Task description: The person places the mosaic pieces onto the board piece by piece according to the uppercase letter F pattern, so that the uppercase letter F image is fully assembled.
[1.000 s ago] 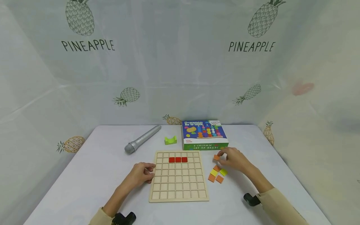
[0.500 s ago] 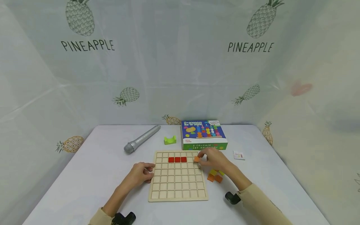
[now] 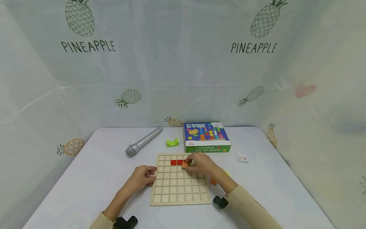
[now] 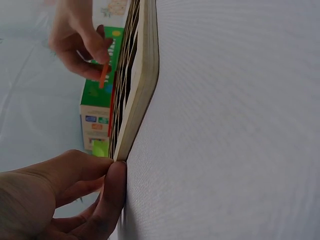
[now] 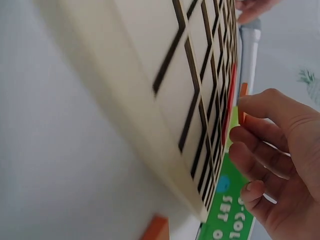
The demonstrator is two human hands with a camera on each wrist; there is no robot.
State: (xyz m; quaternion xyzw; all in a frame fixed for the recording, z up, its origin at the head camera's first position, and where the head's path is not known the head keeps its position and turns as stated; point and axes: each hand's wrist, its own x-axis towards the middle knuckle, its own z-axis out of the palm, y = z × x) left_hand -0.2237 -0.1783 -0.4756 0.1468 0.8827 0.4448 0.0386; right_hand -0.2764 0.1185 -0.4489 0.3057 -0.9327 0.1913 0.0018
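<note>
A wooden grid board (image 3: pixel 173 190) lies on the white table, with red square tiles (image 3: pixel 173 162) in a row near its far edge. My left hand (image 3: pixel 140 178) grips the board's left edge; in the left wrist view its thumb and finger pinch the wooden rim (image 4: pixel 139 107). Over the board's upper part, my right hand (image 3: pixel 202 164) pinches an orange square tile (image 3: pixel 184 165) between thumb and finger. The right wrist view shows this orange tile (image 5: pixel 243 90) held on edge above the grid. One red tile is partly covered by the right hand.
Loose orange (image 3: pixel 213 181) and yellow (image 3: pixel 227 173) tiles lie right of the board, partly hidden by the right forearm. Behind stand a bead-set box (image 3: pixel 207 136), a green holder (image 3: pixel 172 143) and a silver microphone (image 3: pixel 144 142). A small card (image 3: pixel 242 157) lies at right.
My right hand has carried the orange tile leftward from the loose tiles to above the board, beside the red tiles. The small card has come into view. My left hand stays put.
</note>
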